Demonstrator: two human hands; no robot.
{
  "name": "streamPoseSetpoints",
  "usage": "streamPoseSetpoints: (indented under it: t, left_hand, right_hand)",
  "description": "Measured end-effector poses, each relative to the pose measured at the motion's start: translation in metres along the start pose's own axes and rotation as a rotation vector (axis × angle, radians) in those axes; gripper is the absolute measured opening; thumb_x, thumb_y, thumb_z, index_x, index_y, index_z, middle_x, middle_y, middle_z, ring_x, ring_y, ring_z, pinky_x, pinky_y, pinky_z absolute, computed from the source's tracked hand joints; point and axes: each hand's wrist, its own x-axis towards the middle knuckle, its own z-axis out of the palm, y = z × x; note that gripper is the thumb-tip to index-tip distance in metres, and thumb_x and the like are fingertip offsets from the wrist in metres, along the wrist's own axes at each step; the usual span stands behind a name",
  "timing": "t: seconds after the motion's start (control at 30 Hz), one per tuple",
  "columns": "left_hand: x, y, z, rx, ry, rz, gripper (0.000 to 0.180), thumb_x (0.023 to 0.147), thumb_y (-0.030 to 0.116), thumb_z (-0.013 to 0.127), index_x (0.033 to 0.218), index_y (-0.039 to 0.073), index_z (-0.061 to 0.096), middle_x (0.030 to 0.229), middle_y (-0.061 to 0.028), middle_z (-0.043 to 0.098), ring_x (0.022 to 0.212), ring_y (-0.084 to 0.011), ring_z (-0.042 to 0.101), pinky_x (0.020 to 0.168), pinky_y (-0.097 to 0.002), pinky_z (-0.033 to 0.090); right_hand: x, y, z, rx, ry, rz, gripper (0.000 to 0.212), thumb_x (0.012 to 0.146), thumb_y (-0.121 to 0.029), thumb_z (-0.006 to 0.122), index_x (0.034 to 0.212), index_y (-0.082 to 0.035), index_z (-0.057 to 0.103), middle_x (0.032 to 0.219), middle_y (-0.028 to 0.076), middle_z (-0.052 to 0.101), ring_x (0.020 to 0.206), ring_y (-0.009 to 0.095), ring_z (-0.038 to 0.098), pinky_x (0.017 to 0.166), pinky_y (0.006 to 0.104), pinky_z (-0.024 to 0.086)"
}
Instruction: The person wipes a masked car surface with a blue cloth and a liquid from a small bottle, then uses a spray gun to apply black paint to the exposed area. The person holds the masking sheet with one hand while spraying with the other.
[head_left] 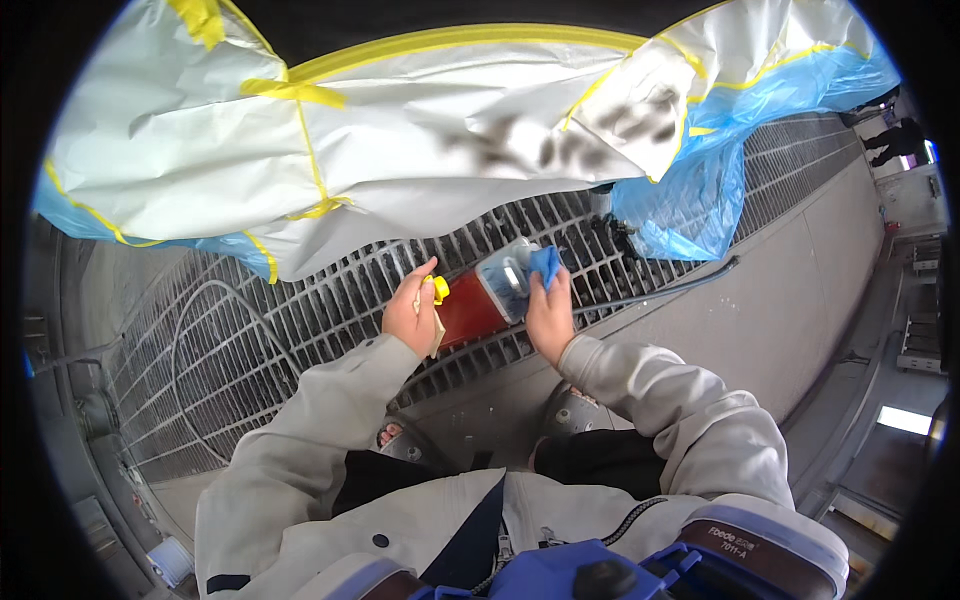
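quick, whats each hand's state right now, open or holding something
Left hand: closed, holding the red container at its yellow-capped end.
Right hand: closed, holding a blue cloth or paper by the container's other end.

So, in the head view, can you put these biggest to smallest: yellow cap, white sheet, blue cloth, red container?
1. White sheet, by far
2. Red container
3. Blue cloth, what shows past the right hand
4. Yellow cap

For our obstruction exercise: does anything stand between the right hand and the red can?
Yes: a blue cloth, pinched by the right hand, sits between it and the pale end of the red rectangular can. Nothing else visible intervenes.
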Motion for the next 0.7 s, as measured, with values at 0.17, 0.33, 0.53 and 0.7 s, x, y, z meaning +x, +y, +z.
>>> streamPoseSetpoints:
  t: [0.17,0.33,0.53,0.7]
  left_hand:
    - [-0.017,0.042,-0.014,0.026,-0.004,0.188,0.042,0.111,0.015,0.044,0.145,-0.005,0.058,0.147,-0.0247,0.062,0.129,-0.0364,0.065,0.109,-0.0363,0.049]
    - [-0.018,0.043,-0.029,0.098,-0.146,0.217,0.032,0.106,0.012,0.051,0.13,0.0,0.069,0.125,-0.0184,0.074,0.102,-0.034,0.075,0.091,-0.0381,0.058]
    - [-0.009,0.028,-0.032,0.211,-0.225,0.413,0.035,0.097,0.003,0.055,0.13,0.003,0.067,0.124,-0.018,0.073,0.107,-0.0373,0.072,0.096,-0.0414,0.057]
    - [-0.001,0.022,-0.02,0.214,-0.171,0.381,0.036,0.097,0.003,0.055,0.13,0.004,0.067,0.122,-0.0167,0.074,0.105,-0.0376,0.071,0.094,-0.0434,0.056]
  right_hand:
    - [-0.027,-0.053,0.012,-0.036,-0.155,-0.192,0.033,0.109,-0.011,0.053,0.133,0.012,0.056,0.147,0.028,0.043,0.124,0.046,0.057,0.112,0.0433,0.046]
    - [-0.023,-0.061,0.011,0.116,-0.187,-0.018,0.032,0.11,-0.016,0.054,0.13,0.009,0.059,0.143,0.024,0.049,0.121,0.037,0.059,0.108,0.0409,0.046]
    - [0.027,-0.064,-0.023,0.514,-0.015,0.37,0.03,0.111,-0.026,0.051,0.111,-0.001,0.069,0.096,0.003,0.07,0.087,0.014,0.06,0.084,0.0316,0.049]
    - [0.024,-0.05,-0.022,0.238,-0.191,0.173,0.034,0.112,-0.026,0.054,0.119,0.003,0.069,0.094,0.004,0.07,0.086,0.01,0.058,0.078,0.0315,0.049]
